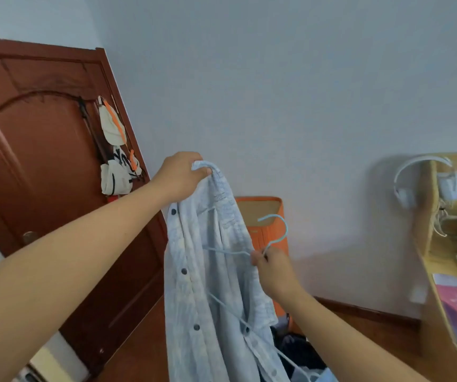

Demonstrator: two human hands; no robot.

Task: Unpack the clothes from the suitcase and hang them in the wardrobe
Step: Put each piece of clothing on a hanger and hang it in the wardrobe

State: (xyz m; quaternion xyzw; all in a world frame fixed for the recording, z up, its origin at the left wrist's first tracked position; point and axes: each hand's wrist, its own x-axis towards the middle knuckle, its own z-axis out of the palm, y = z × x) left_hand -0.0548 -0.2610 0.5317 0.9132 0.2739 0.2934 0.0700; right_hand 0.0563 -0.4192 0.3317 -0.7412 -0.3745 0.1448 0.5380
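The shirt is soft, matt, pale blue cloth with dark glossy buttons, and the hanger looks like smooth light-blue plastic-coated wire. The door is reddish-brown wood with a slight sheen; the surface is pale matt wood.

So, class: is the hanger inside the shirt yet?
Partly: the hanger arm runs inside the shirt; hook and neck stay outside, pinched by the right hand.

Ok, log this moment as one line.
step: fitting hanger into shirt | left hand: grips shirt collar, raised | right hand: pinches hanger neck | wardrobe: not in view
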